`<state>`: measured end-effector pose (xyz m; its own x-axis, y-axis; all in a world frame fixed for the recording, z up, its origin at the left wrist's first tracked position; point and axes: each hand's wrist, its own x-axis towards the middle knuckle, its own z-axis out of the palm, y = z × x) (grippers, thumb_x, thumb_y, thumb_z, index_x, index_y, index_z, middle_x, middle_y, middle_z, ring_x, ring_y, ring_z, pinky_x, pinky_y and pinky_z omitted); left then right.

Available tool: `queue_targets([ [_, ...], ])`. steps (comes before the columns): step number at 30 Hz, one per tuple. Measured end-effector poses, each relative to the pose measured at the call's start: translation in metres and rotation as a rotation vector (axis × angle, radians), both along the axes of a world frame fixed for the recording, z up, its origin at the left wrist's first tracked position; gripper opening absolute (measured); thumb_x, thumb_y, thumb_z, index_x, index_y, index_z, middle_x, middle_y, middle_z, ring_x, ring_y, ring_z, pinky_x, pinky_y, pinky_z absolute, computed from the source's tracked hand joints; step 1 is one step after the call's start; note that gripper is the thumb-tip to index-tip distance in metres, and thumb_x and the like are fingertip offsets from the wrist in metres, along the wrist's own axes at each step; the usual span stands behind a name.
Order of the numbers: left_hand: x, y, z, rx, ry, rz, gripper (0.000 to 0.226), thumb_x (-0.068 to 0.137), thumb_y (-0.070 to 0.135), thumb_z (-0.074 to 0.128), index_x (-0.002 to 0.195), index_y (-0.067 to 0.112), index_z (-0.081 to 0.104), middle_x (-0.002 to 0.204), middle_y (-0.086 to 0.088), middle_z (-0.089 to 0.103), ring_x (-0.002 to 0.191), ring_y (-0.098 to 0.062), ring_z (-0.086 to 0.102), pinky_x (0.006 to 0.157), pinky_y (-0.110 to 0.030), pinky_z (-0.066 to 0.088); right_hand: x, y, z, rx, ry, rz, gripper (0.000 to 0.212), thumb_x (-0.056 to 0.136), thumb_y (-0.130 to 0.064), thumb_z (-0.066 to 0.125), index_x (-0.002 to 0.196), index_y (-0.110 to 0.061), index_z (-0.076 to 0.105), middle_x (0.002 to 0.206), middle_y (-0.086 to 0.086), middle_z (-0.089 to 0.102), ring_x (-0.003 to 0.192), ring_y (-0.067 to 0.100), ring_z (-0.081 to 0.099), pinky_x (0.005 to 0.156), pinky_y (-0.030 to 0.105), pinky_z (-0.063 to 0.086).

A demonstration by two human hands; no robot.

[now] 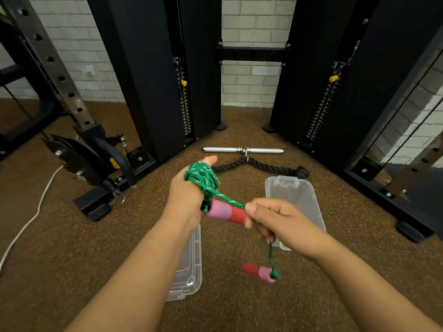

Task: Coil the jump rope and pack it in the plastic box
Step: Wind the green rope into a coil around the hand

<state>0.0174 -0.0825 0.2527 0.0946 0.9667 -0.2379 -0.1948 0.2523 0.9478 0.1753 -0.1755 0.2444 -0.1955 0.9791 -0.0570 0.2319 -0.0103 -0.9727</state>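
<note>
1. We hold our left hand raised above the floor, thumb pointing away from us, with the green jump rope wound in several turns around the fingers; its grip is closed on the rope coil and on one pink-and-red handle, which juts out to the right from the palm.
2. Our right hand sits just beside that handle's red end, its grip a narrow pinch of thumb and curled fingers on the taut rope strand running from the coil.
3. Below the right hand the strand drops free, and the second handle dangles blurred above the floor, touching nothing.
4. A clear plastic box lies on the floor behind the right hand; a second clear plastic piece lies under the left forearm. We cannot tell which is box and which is lid.
5. Bare floor lies between the two plastic pieces, directly under the dangling handle.
6. Farther off, a metal bar and a black rope attachment lie before the black machine columns.
</note>
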Motion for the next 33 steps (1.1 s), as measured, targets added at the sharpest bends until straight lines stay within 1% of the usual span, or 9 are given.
queue_targets([
  [3, -0.002, -0.009, 0.010, -0.080, -0.147, -0.262, 0.035, 0.077, 0.043, 0.062, 0.097, 0.016, 0.069, 0.053, 0.002, 0.053, 0.048, -0.010, 0.044, 0.047, -0.020, 0.037, 0.007, 0.000, 0.001, -0.103, 0.035, 0.070, 0.023, 0.091, -0.036, 0.054, 0.080, -0.023, 0.070, 0.052, -0.013, 0.047, 0.055, 0.007, 0.044, 0.052, 0.013, 0.038],
  [8, -0.009, -0.015, 0.009, 0.007, -0.165, -0.595, 0.039, 0.064, 0.054, 0.074, 0.081, 0.019, 0.076, 0.058, 0.003, 0.059, 0.051, -0.009, 0.051, 0.051, -0.020, 0.043, 0.017, 0.001, 0.003, -0.193, -0.124, 0.061, 0.020, 0.085, -0.037, 0.065, 0.089, -0.019, 0.073, 0.072, -0.006, 0.063, 0.065, 0.008, 0.055, 0.061, 0.023, 0.045],
  [11, -0.008, -0.017, 0.006, 0.044, -0.072, -0.680, 0.021, 0.076, 0.036, 0.072, 0.063, 0.019, 0.073, 0.056, 0.003, 0.060, 0.051, -0.007, 0.053, 0.053, -0.018, 0.045, 0.021, 0.004, 0.005, -0.090, -0.399, -0.130, 0.026, 0.082, -0.044, 0.066, 0.072, -0.020, 0.067, 0.048, -0.015, 0.049, 0.048, 0.000, 0.043, 0.052, 0.022, 0.036],
  [14, -0.002, -0.021, 0.008, 0.042, -0.002, -0.719, 0.011, 0.067, 0.015, 0.068, 0.056, 0.016, 0.066, 0.057, 0.002, 0.060, 0.050, -0.006, 0.055, 0.051, -0.017, 0.046, 0.024, 0.004, 0.004, 0.000, -0.522, -0.217, 0.029, 0.087, -0.044, 0.060, 0.078, -0.016, 0.067, 0.041, -0.016, 0.046, 0.039, 0.000, 0.040, 0.048, 0.020, 0.030],
  [20, 0.001, -0.021, 0.011, 0.033, 0.268, -0.673, 0.045, 0.054, 0.017, 0.082, 0.095, 0.011, 0.064, 0.071, -0.001, 0.068, 0.060, -0.011, 0.061, 0.052, -0.022, 0.050, 0.021, 0.005, 0.013, -0.022, -0.184, -0.357, 0.019, 0.092, -0.027, 0.058, 0.082, -0.018, 0.071, 0.047, -0.011, 0.037, 0.037, 0.002, 0.030, 0.040, 0.014, 0.026],
  [23, 0.004, -0.019, 0.008, 0.024, 0.294, -0.636, 0.031, 0.070, -0.002, 0.076, 0.093, 0.011, 0.061, 0.063, 0.002, 0.070, 0.058, -0.011, 0.067, 0.050, -0.023, 0.052, 0.016, 0.007, 0.010, 0.040, -0.235, -0.413, 0.019, 0.089, -0.031, 0.060, 0.076, -0.020, 0.067, 0.044, -0.014, 0.039, 0.039, 0.001, 0.033, 0.047, 0.022, 0.031],
  [28, 0.008, -0.016, 0.002, 0.209, 0.668, -0.651, 0.044, 0.085, -0.014, 0.043, 0.093, 0.024, 0.063, 0.103, -0.010, 0.067, 0.093, -0.026, 0.066, 0.081, -0.044, 0.057, 0.009, 0.006, 0.010, 0.194, -0.391, -0.439, 0.019, 0.084, -0.046, 0.058, 0.077, -0.028, 0.063, 0.048, -0.013, 0.049, 0.044, 0.004, 0.040, 0.050, 0.026, 0.036],
  [31, 0.016, -0.020, 0.003, 0.318, 0.881, -0.686, 0.051, 0.081, -0.010, 0.038, 0.115, 0.021, 0.060, 0.105, -0.004, 0.060, 0.097, -0.023, 0.060, 0.081, -0.037, 0.053, -0.001, 0.004, 0.013, 0.312, -0.461, -0.404, 0.025, 0.078, -0.055, 0.054, 0.079, -0.031, 0.061, 0.056, -0.009, 0.056, 0.053, 0.005, 0.050, 0.052, 0.034, 0.044],
  [33, 0.018, -0.023, 0.001, 0.376, 1.014, -0.690, 0.045, 0.081, -0.008, 0.041, 0.115, 0.016, 0.059, 0.099, -0.003, 0.055, 0.093, -0.022, 0.057, 0.073, -0.032, 0.047, -0.006, 0.003, 0.014, 0.370, -0.525, -0.377, 0.022, 0.081, -0.052, 0.056, 0.080, -0.030, 0.057, 0.058, -0.007, 0.054, 0.055, 0.006, 0.049, 0.052, 0.032, 0.042],
])
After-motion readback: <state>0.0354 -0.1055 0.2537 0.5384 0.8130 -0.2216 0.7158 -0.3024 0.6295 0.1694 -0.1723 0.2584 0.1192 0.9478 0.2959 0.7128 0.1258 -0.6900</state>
